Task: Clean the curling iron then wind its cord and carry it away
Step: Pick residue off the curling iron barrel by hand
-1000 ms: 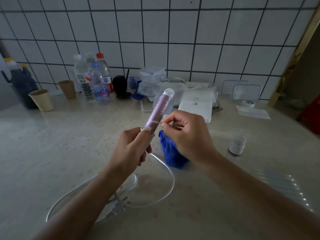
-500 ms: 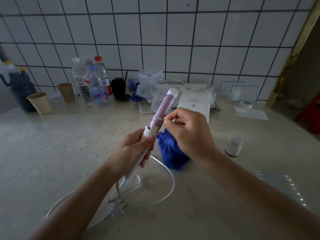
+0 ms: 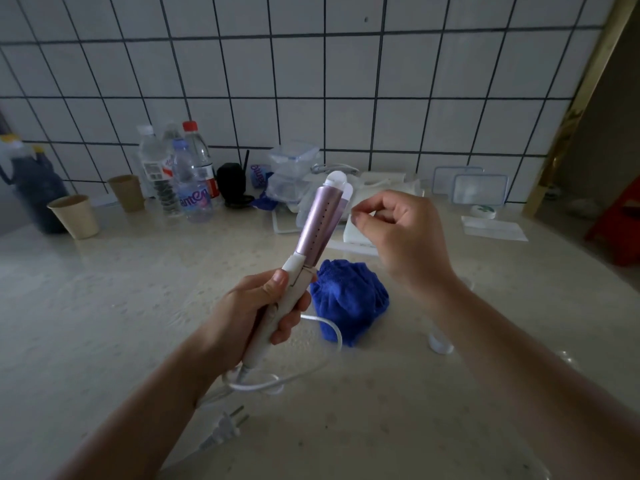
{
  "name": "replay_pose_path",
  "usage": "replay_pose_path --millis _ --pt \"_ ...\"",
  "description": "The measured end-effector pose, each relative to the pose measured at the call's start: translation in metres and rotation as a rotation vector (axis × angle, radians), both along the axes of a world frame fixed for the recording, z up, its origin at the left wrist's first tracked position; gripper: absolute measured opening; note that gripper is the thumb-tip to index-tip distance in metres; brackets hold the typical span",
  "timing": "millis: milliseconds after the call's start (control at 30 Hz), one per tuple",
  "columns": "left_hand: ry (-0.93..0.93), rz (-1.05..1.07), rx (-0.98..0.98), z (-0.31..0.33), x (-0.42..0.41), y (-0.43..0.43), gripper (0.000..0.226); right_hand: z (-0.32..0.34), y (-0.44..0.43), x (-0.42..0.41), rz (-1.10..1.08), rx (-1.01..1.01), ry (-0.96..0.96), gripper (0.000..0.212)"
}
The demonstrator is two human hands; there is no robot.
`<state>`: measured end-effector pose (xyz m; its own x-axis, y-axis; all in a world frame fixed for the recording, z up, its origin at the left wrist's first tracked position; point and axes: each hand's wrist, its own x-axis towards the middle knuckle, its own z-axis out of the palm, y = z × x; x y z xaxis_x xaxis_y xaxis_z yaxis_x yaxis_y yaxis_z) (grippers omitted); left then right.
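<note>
Curling iron (image 3: 313,230): centre of the frame, held up off the counter (image 3: 104,306), pink barrel tilted up and to the right, white tip uppermost. A second ago the barrel's tip sat lower against the clutter; it now stands taller in the frame, and more of the white handle shows.

Left hand (image 3: 249,317): lower centre, wrapped tight around the white handle, thumb laid along the top near the barrel's base. The grip matches both earlier frames.

Right hand (image 3: 398,233): right of centre, fingers curled, thumb and forefinger pinched together just beside the barrel's upper half. Whether anything is held in the pinch cannot be told. Half a second ago this hand was at the barrel's lower part; it is now higher and slightly apart from the iron.

Cord (image 3: 311,368): white, runs from the handle's end into a loop on the counter, lower centre. Plug (image 3: 221,433) lies at lower centre-left, prongs pointing up and right.

Blue cloth (image 3: 349,299): bunched on the counter, just right of the handle, in the same place as before.

Background, unchanged: water bottles (image 3: 190,174) and paper cups (image 3: 74,216) at middle left; clear plastic containers (image 3: 294,164) at upper centre, against the tiled wall (image 3: 311,81).
</note>
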<state>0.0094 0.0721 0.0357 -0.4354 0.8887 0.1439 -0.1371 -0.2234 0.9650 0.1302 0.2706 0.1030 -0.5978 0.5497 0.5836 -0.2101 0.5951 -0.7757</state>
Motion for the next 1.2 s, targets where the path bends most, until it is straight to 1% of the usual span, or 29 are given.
replay_pose_path --millis 133,233,333,400,467,600,733,867,933,1100,1200 --pt "0.009 0.008 -0.011 -0.001 0.002 0.001 0.048 -0.005 -0.005 -0.002 -0.012 0.044 -0.103 0.021" --pt "-0.003 0.063 -0.015 -0.001 0.003 0.002 0.049 -0.016 -0.018 -0.004 0.049 0.105 -0.198 0.027" --pt "0.012 0.100 -0.024 0.001 0.002 0.002 0.052 -0.025 -0.031 -0.007 0.098 0.148 -0.251 0.025" --pt "0.020 0.100 -0.027 0.002 0.003 0.002 0.054 -0.023 -0.027 -0.006 0.065 0.137 -0.233 0.025" --pt "0.030 0.096 -0.024 0.002 0.005 0.002 0.058 -0.016 -0.016 -0.005 0.006 0.085 -0.188 0.025" --pt "0.086 0.094 -0.018 0.002 0.006 0.002 0.061 -0.007 -0.002 -0.005 -0.078 0.027 -0.136 0.016" --pt "0.050 0.140 -0.017 0.001 0.004 0.003 0.055 -0.020 -0.017 -0.007 0.019 0.070 -0.188 0.025" --pt "-0.014 0.176 -0.016 0.000 0.001 0.004 0.044 -0.032 -0.030 -0.011 0.060 0.128 -0.244 0.025" --pt "-0.004 0.159 -0.014 0.000 0.001 0.004 0.045 -0.027 -0.023 -0.009 0.052 0.099 -0.222 0.023" --pt "0.068 0.129 -0.027 -0.002 0.001 0.002 0.055 -0.009 0.004 -0.006 -0.094 0.033 -0.100 0.018" --pt "0.041 0.133 -0.020 -0.003 0.000 0.001 0.050 -0.015 -0.005 -0.005 -0.017 0.061 -0.128 0.022"
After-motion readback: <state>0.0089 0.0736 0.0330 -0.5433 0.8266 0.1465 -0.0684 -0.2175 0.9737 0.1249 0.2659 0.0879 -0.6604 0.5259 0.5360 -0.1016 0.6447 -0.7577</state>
